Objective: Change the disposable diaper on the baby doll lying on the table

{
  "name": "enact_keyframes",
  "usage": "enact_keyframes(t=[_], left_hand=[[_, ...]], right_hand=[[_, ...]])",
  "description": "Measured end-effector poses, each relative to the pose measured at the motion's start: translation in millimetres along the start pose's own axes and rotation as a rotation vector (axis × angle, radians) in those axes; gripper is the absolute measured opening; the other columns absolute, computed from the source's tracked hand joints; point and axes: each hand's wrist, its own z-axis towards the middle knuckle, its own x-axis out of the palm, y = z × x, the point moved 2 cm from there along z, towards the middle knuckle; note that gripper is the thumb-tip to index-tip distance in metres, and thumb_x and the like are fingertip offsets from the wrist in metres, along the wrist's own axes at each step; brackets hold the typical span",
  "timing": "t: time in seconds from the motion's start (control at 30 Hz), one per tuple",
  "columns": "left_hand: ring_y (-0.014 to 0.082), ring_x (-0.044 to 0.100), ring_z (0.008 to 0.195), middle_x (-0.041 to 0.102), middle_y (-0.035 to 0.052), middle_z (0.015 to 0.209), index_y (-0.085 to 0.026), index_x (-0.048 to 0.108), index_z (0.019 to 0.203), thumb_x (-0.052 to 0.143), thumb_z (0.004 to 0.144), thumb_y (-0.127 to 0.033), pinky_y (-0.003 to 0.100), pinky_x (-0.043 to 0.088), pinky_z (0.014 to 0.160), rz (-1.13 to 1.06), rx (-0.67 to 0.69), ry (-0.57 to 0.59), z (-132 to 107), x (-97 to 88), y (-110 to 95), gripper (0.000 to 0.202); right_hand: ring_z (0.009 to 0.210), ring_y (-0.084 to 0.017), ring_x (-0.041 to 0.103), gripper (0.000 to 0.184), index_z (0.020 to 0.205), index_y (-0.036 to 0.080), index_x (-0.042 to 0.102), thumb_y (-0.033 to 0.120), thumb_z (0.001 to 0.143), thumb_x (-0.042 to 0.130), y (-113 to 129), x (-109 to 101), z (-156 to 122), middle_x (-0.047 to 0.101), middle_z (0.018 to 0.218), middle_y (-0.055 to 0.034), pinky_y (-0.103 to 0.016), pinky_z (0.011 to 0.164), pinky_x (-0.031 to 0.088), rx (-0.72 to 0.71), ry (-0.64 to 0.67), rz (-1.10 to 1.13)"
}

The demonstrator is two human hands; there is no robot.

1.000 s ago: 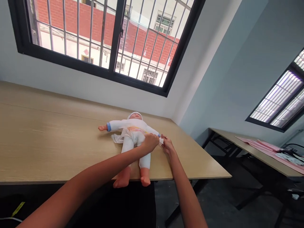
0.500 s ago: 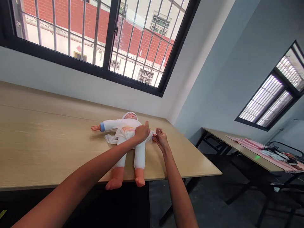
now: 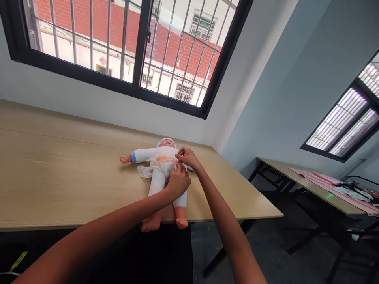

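A baby doll [image 3: 156, 184] in white clothes and a white cap lies on its back, its feet over the table's front edge. Around its waist is what looks like a white diaper [image 3: 164, 159] with an orange and pink print; a thin white flap [image 3: 144, 171] spreads out on the left side. My right hand [image 3: 187, 156] pinches the diaper's edge at the right side of the waist. Just below it, my left hand [image 3: 179, 181] has its fingers curled against the diaper's front, covering part of the doll's hip and thigh. What lies under the fingertips is mostly hidden.
The wooden table [image 3: 74, 173] runs along the wall beneath a barred window [image 3: 133, 43]. At the right stands another table [image 3: 281, 169] with a pink striped cloth [image 3: 314, 179] and several garments on it. Dark floor shows between the tables.
My right hand has moved left and slightly up, from beside the doll to its waist. My left hand has dropped lower, from the belly to the hip. The view has shifted slightly.
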Motion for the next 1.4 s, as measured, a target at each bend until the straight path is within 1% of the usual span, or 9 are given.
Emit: enact_keyframes(t=[0.13, 0.27, 0.4, 0.5, 0.63, 0.8, 1.03, 1.2, 1.4], left_hand=[[0.0405, 0.056, 0.115, 0.068, 0.027, 0.113, -0.002, 0.069, 0.113, 0.052, 0.092, -0.023, 0.057, 0.038, 0.102, -0.026, -0.004, -0.011, 3, 3.2, 0, 0.034], [0.0422, 0.056, 0.114, 0.066, 0.0303, 0.113, 0.003, 0.064, 0.116, 0.051, 0.091, -0.019, 0.058, 0.037, 0.101, -0.128, 0.008, 0.001, 2, 2.0, -1, 0.036], [0.0366, 0.06, 0.105, 0.067, 0.0236, 0.104, -0.003, 0.065, 0.109, 0.054, 0.09, -0.024, 0.052, 0.042, 0.097, -0.257, 0.049, -0.017, 3, -8.2, 5, 0.03], [0.0265, 0.061, 0.098, 0.068, 0.0118, 0.099, -0.015, 0.064, 0.1, 0.05, 0.091, -0.026, 0.042, 0.044, 0.097, -0.416, 0.068, -0.054, 10, -17.8, 32, 0.02], [0.0229, 0.06, 0.1, 0.066, 0.0083, 0.1, -0.019, 0.058, 0.094, 0.04, 0.089, -0.019, 0.039, 0.045, 0.096, -0.638, -0.092, -0.151, 21, -19.7, 106, 0.019], [0.0191, 0.06, 0.072, 0.062, 0.0029, 0.074, -0.019, 0.054, 0.082, 0.044, 0.08, -0.026, 0.031, 0.049, 0.069, -0.894, -0.353, -0.087, 4, 1.5, 190, 0.012], [0.0179, 0.06, 0.069, 0.067, 0.0007, 0.069, -0.018, 0.061, 0.067, 0.063, 0.056, -0.027, 0.027, 0.047, 0.065, -1.171, -0.356, 0.279, -17, 25.8, 213, 0.014], [0.0146, 0.056, 0.06, 0.066, -0.001, 0.066, -0.017, 0.066, 0.077, 0.061, 0.058, -0.025, 0.025, 0.045, 0.058, -1.258, -0.451, 0.336, -19, 31.6, 222, 0.021], [0.0177, 0.064, 0.07, 0.07, 0.0017, 0.072, -0.017, 0.065, 0.076, 0.068, 0.063, -0.026, 0.028, 0.051, 0.068, -1.348, -0.517, 0.327, -20, 34.5, 232, 0.016]], right_hand=[[0.049, -0.009, 0.052, 0.019, 0.073, 0.021, 0.05, 0.007, 0.076, 0.063, 11, 19, -3, 0.056, 0.059, 0.0069, -0.022, 0.051, 0.039, -0.008, 0.089, -0.128], [0.058, -0.009, 0.056, 0.009, 0.082, 0.02, 0.053, 0.022, 0.083, 0.062, 18, 22, -4, 0.058, 0.072, 0.0042, -0.023, 0.055, 0.043, -0.043, 0.134, -0.014], [0.067, -0.009, 0.06, 0.024, 0.091, 0.02, 0.054, 0.043, 0.085, 0.06, 26, 4, -6, 0.06, 0.088, 0.0004, -0.024, 0.065, 0.047, -0.153, -0.028, 0.25], [0.069, -0.011, 0.06, 0.036, 0.088, 0.02, 0.056, 0.055, 0.08, 0.062, 31, -14, -14, 0.06, 0.087, 0.0, -0.026, 0.067, 0.045, -0.209, -0.137, 0.29], [0.072, -0.014, 0.061, 0.036, 0.085, 0.02, 0.058, 0.055, 0.081, 0.061, 43, -20, -28, 0.062, 0.082, -0.0003, -0.027, 0.067, 0.044, -0.259, -0.106, 0.195], [0.082, -0.017, 0.06, 0.017, 0.086, 0.021, 0.065, 0.038, 0.084, 0.065, 63, 29, -41, 0.067, 0.089, -0.0035, -0.033, 0.08, 0.048, -0.457, 0.094, -0.195], [0.103, -0.03, 0.055, 0.032, 0.071, 0.021, 0.068, 0.01, 0.049, 0.088, 47, 126, -31, 0.069, 0.1, -0.0094, -0.053, 0.115, 0.019, -0.58, 0.235, -0.789], [0.094, -0.028, 0.058, 0.025, 0.06, 0.024, 0.06, 0.011, 0.059, 0.08, 30, 145, -13, 0.069, 0.079, -0.0068, -0.052, 0.108, 0.025, -0.494, 0.18, -0.602], [0.076, -0.022, 0.055, 0.014, 0.071, 0.025, 0.05, 0.019, 0.081, 0.057, 30, 129, -10, 0.06, 0.066, -0.0041, -0.038, 0.088, 0.038, -0.322, 0.013, -0.282]])
